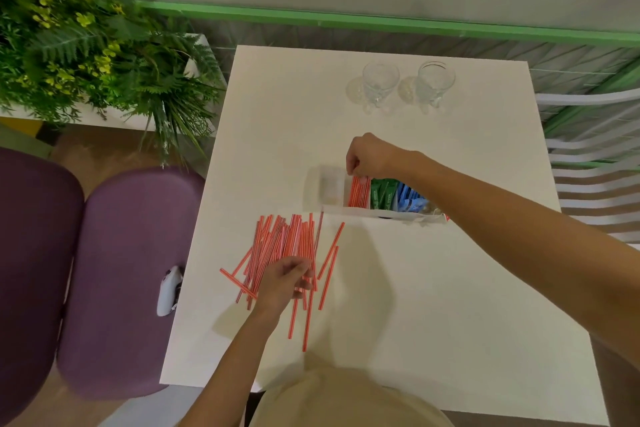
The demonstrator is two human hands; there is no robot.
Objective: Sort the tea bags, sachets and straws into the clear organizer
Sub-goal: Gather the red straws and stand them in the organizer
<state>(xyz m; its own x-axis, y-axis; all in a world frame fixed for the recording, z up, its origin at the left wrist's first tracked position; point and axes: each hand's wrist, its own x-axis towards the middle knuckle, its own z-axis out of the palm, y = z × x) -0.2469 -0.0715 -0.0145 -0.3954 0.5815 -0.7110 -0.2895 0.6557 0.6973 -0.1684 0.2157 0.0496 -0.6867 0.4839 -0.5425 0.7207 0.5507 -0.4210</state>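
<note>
A clear organizer [327, 189] stands mid-table. One compartment holds red-striped straws [358, 192] on end, beside green sachets [382, 194] and blue sachets [410, 201]; its leftmost compartment looks bare. My right hand [372, 156] is at the top of the standing straws, fingers pinched on their ends. A loose pile of red-striped straws [284, 246] lies spread on the table in front of the organizer. My left hand [285, 279] rests on the near end of that pile, fingers curled around several straws.
Two clear glass mugs [379, 85] [434, 83] stand at the far side of the white table [433, 305]. Purple chairs [121, 270] sit to the left, one with a small white object [169, 289] on it. Green plants [86, 45] fill the far left; a white slatted chair [595, 156] is at the right.
</note>
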